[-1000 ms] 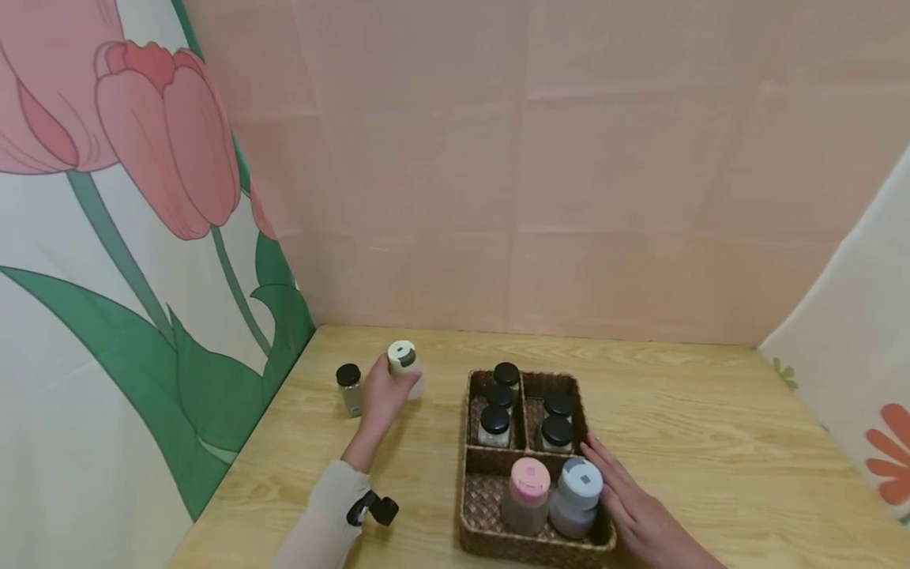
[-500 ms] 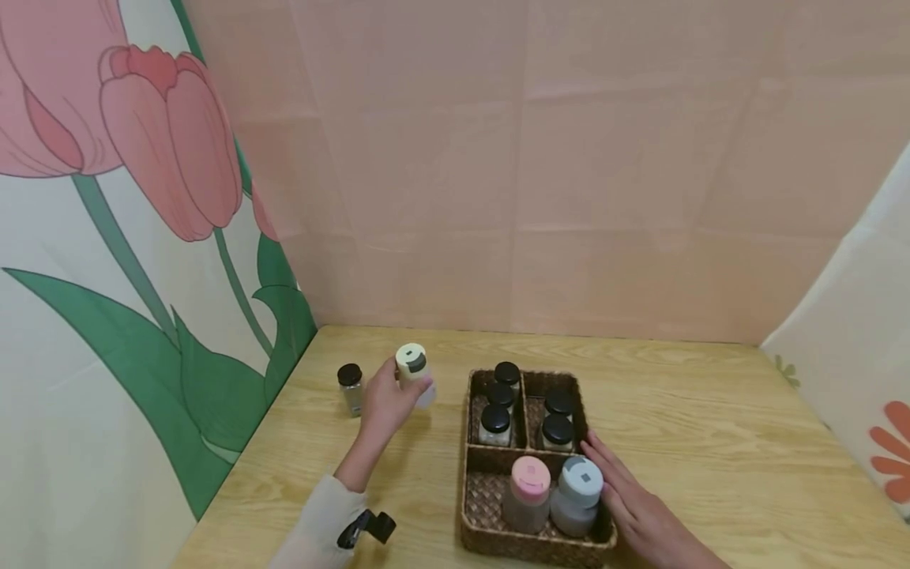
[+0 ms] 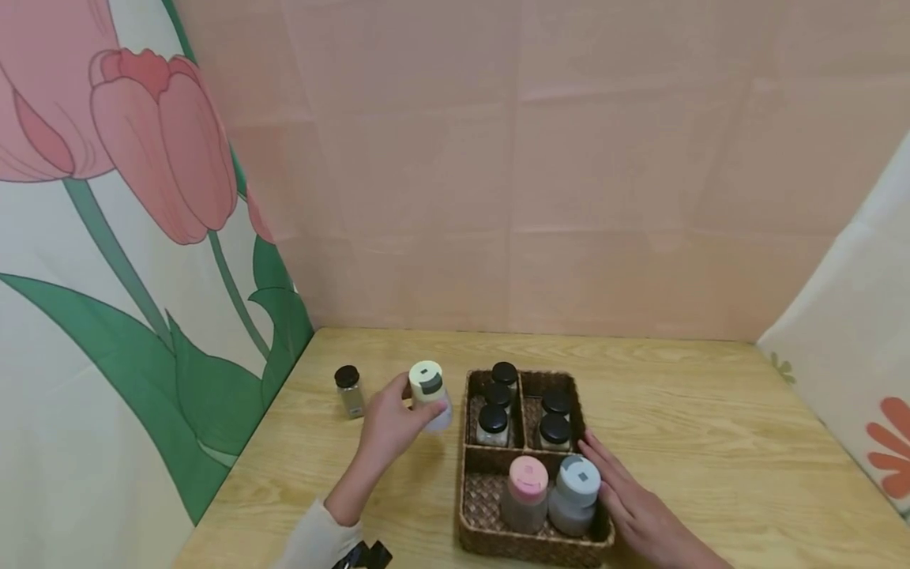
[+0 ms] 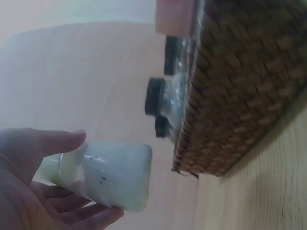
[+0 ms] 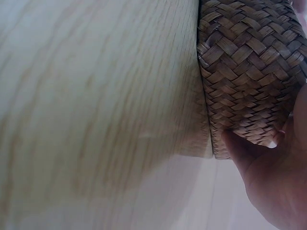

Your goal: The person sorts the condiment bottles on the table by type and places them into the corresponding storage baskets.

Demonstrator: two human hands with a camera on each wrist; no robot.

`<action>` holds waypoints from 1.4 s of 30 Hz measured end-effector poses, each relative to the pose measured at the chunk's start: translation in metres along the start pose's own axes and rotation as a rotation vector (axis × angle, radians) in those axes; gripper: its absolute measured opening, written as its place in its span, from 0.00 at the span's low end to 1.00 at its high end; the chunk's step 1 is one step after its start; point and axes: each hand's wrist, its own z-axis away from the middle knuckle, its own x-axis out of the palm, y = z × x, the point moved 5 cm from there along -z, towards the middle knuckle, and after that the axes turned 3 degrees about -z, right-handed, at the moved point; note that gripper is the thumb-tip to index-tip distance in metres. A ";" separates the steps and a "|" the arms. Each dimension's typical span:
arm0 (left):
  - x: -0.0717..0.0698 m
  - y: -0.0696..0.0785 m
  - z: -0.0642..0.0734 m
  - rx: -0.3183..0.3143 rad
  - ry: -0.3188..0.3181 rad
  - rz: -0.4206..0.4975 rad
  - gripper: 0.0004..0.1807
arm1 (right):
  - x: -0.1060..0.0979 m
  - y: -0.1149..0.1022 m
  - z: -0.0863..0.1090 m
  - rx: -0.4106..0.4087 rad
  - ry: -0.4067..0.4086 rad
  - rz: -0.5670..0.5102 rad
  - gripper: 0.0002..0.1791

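Note:
My left hand (image 3: 392,424) grips a clear seasoning jar with a pale yellow-green lid (image 3: 426,378), held left of the woven basket (image 3: 536,545). In the left wrist view, thumb and fingers wrap the jar's upper part, and its pale body (image 4: 117,173) points toward the basket side. My right hand (image 3: 635,506) lies along the basket's right wall, straight fingers against it; the right wrist view shows the hand (image 5: 276,175) touching the weave. In the basket's front compartment stand a pink-lidded jar (image 3: 528,494) and a blue-lidded jar (image 3: 576,494).
A small black-lidded jar (image 3: 349,391) stands on the wooden table (image 3: 682,395) at the left. Black-lidded jars fill both rear compartments, such as the left front one (image 3: 493,423) and the right front one (image 3: 554,431). A pink cloth (image 3: 512,174) hangs behind.
My left hand has carried the yellow-green-lidded jar rightward and slightly nearer, toward the basket. The right hand has stayed on the basket's wall.

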 end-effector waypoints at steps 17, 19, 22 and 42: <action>0.012 0.021 0.025 0.026 -0.127 0.063 0.33 | 0.000 0.001 0.000 0.015 0.005 0.008 0.28; 0.015 0.023 0.028 0.036 -0.146 0.060 0.33 | 0.000 0.001 -0.001 0.006 0.009 0.007 0.28; 0.019 0.026 0.032 0.049 -0.167 0.050 0.33 | 0.000 0.001 -0.001 -0.004 0.015 0.004 0.28; 0.037 0.029 0.047 0.065 -0.264 -0.003 0.36 | 0.002 0.004 -0.001 0.049 -0.002 -0.006 0.28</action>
